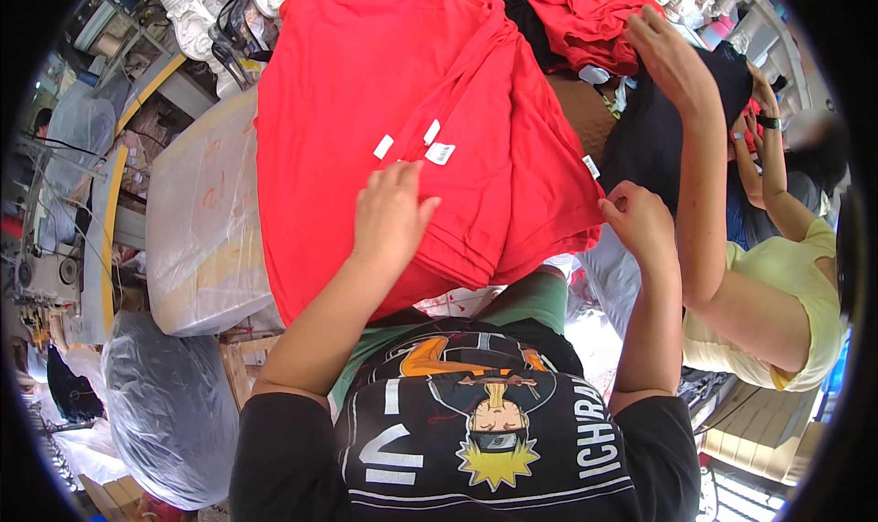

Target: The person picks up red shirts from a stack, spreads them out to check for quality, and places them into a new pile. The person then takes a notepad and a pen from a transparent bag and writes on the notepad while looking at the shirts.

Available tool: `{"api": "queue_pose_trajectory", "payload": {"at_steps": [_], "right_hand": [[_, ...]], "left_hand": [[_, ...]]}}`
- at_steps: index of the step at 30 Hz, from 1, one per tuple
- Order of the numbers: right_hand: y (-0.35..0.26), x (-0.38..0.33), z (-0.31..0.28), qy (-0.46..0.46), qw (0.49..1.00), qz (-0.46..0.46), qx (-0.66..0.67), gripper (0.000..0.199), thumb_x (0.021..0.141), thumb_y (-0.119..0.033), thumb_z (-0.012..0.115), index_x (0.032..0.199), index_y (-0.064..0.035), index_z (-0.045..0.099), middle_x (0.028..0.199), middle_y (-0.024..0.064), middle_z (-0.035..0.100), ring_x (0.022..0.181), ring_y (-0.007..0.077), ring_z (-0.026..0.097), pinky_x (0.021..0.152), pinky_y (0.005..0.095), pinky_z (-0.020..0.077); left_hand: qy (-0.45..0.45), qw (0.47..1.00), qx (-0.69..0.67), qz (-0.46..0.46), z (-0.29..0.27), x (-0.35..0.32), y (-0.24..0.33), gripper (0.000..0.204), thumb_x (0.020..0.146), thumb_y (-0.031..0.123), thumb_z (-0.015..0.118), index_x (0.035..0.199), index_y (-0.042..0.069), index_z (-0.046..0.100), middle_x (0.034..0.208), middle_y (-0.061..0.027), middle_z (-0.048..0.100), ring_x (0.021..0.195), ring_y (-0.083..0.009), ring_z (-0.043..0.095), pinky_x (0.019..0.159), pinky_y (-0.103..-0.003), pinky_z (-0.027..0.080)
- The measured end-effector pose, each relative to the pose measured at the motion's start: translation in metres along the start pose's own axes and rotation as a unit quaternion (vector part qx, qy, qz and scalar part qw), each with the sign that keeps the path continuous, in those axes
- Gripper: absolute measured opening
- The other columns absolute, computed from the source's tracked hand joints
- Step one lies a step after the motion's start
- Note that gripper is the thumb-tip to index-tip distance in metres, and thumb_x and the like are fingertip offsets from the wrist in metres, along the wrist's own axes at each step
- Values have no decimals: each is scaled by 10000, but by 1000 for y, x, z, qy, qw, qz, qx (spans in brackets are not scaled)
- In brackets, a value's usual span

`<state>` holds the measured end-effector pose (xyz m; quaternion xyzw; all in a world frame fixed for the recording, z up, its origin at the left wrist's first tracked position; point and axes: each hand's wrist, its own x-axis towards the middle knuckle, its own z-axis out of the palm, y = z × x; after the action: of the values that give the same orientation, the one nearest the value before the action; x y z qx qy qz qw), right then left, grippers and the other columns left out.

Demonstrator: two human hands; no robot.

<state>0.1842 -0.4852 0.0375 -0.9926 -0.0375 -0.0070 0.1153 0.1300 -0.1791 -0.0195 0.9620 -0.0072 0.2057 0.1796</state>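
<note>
Left hand (391, 213) flat on a stack of red shirts (384, 101), fingers (402, 176) pressed together and laid forward, holding nothing. Right hand (638, 222) at the stack's right edge, fingers curled and pinching the red hem near a small white tag (591, 166). Stack spread across the middle, on a surface mostly hidden beneath it. Three small white rectangular labels on the red cloth just above the left hand: one slanted (383, 147), one narrow (431, 132), one broader with dark print (440, 153). Left of the stack, touching its edge, a large flat package (197, 220) wrapped in clear plastic. Lower left, a bulging bundle in clear plastic (165, 412). Upper right, a heap of more red garments (585, 14) beside black cloth (654, 133), with a co-worker's hand (666, 57) on it.
</note>
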Motion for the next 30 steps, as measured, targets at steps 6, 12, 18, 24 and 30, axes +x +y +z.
{"api": "queue_pose_trajectory", "payload": {"at_steps": [6, 12, 18, 24, 30], "right_hand": [[-58, -6, 23, -24, 959, -153, 236, 263, 856, -257, 621, 885, 2, 654, 720, 129, 659, 656, 202, 649, 609, 309, 495], [-95, -5, 35, -91, 934, -170, 299, 311, 901, -260, 591, 901, 49, 635, 703, 97, 655, 642, 137, 645, 594, 263, 496], [-93, -2, 47, -98, 929, -176, 310, 306, 900, -252, 597, 908, 51, 633, 706, 99, 656, 630, 136, 644, 582, 255, 494], [-96, -4, 47, -111, 926, -181, 311, 289, 897, -238, 600, 913, 49, 634, 713, 102, 658, 629, 133, 644, 579, 253, 495], [-96, -4, 48, -107, 925, -193, 309, 344, 917, -287, 572, 924, 51, 638, 713, 109, 659, 641, 144, 646, 586, 275, 493]], "left_hand": [[13, 998, -24, -55, -1, 1, -5, 272, 789, 203, 681, 1015, 53, 659, 947, -112, 644, 900, -287, 608, 786, -400, 488], [75, 996, -53, -9, -6, 10, 11, 162, 787, 158, 676, 920, 67, 695, 910, -94, 643, 821, -263, 620, 723, -377, 503], [51, 997, -43, -32, -11, 11, 3, 145, 782, 147, 681, 905, 71, 699, 875, -84, 634, 853, -258, 611, 738, -386, 490], [8, 998, 36, -45, 4, 10, -6, 264, 771, 202, 693, 1012, 99, 659, 894, -70, 630, 868, -254, 587, 734, -395, 459], [40, 999, 0, -22, -2, 8, -3, 199, 773, 211, 698, 946, 113, 690, 879, -44, 624, 850, -227, 582, 724, -373, 448]]}}
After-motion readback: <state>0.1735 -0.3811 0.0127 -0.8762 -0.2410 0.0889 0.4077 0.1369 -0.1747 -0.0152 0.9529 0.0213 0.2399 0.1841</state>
